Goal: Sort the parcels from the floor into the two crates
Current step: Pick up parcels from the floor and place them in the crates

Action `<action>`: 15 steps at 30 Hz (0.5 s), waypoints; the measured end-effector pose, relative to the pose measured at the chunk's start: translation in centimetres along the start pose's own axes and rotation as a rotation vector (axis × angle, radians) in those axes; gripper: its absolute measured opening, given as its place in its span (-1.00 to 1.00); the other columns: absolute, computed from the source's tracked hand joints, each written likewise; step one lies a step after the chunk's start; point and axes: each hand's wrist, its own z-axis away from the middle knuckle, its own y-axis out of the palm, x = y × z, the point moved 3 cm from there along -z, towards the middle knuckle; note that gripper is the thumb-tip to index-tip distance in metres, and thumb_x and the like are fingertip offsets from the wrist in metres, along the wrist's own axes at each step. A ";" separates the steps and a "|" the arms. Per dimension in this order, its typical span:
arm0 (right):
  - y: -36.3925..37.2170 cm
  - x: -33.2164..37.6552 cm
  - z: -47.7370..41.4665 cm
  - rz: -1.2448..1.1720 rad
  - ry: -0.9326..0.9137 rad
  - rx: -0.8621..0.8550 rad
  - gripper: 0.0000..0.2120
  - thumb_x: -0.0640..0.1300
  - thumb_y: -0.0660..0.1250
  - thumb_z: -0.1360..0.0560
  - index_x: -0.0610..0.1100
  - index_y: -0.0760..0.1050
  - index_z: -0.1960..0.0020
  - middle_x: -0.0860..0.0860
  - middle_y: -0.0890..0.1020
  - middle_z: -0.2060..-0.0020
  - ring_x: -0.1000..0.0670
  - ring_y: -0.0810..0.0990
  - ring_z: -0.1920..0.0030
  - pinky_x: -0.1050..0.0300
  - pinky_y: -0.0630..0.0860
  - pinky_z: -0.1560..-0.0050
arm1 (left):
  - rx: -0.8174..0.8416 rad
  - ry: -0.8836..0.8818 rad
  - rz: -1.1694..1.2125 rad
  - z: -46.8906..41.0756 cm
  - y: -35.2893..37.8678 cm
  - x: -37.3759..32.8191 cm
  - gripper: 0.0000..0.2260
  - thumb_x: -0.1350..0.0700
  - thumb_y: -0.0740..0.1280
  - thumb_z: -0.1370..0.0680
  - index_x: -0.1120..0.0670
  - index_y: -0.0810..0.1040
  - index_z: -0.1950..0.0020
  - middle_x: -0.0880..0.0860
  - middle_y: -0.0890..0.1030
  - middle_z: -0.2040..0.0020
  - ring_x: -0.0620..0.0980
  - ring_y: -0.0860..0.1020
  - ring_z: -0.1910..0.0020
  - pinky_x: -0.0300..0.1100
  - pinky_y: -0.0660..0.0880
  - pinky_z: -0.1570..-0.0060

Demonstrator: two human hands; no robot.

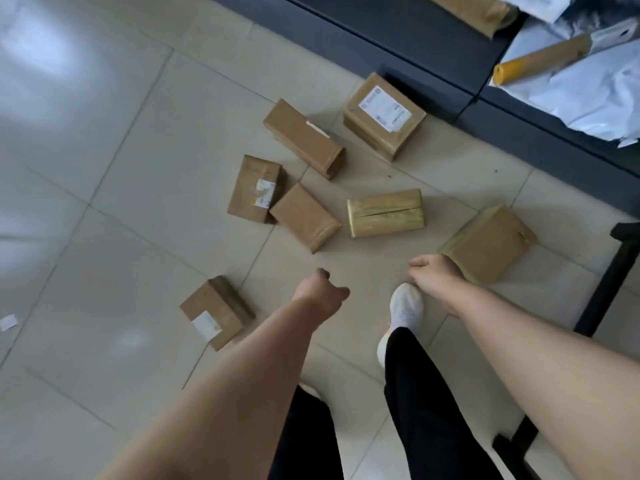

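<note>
- Head view: seven brown parcels lie scattered on the tiled floor [104,202]. I'll use the gold-taped parcel [386,213] in the middle as my reference.
- Right of it and a bit nearer the person sits a tan parcel [491,242]. The right hand [434,271] hangs at its near corner, fingers loose and holding nothing. Can't tell if it's touching.
- Left hand [322,291] hovers on the near side of the gold one, fingers lightly curled, also empty.
- My take: grab the tan one first, thumb on top and fingers under the far edge, lifting straight up.
- Dark crates [540,133] sit beyond and right of the gold one with white mailers [588,95] inside, so it's probably a short carry.
- Mind the white shoe [407,306] close by.
</note>
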 end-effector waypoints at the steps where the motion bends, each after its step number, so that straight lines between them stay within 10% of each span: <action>1: -0.4 -0.6 -2.0 0.002 0.015 -0.002 -0.64 -0.17 0.26 -0.53 -0.10 0.53 -0.32 -0.05 0.57 -0.30 -0.10 0.52 -0.30 0.11 0.41 -0.30 | -0.001 0.014 -0.025 -2.1 1.0 -1.4 -0.40 0.00 0.36 -0.57 0.12 0.26 -0.54 0.12 0.47 -0.41 0.13 0.52 -0.30 -0.02 0.50 -0.27; 9: 0.6 -3.3 -16.1 -0.105 0.078 -0.007 -0.52 -0.15 0.29 -0.53 -0.14 0.36 -0.44 -0.11 0.48 -0.36 -0.14 0.49 -0.31 0.18 0.43 -0.12 | -0.194 0.265 -0.487 -16.9 5.5 -10.5 -0.37 0.01 0.45 -0.49 0.10 0.27 -0.47 0.13 0.42 -0.39 0.18 0.42 -0.36 0.00 0.44 -0.17; 15: 2.6 -3.5 -22.0 -0.277 0.108 -0.083 -0.39 -0.18 0.33 -0.46 -0.12 0.21 -0.46 -0.13 0.50 -0.30 -0.18 0.54 -0.21 0.05 0.49 -0.12 | -0.249 0.346 -0.767 -23.6 6.8 -12.2 0.06 0.01 0.58 -0.36 0.06 -0.09 -0.63 0.10 -0.08 -0.63 0.17 -0.07 -0.60 0.15 0.15 -0.50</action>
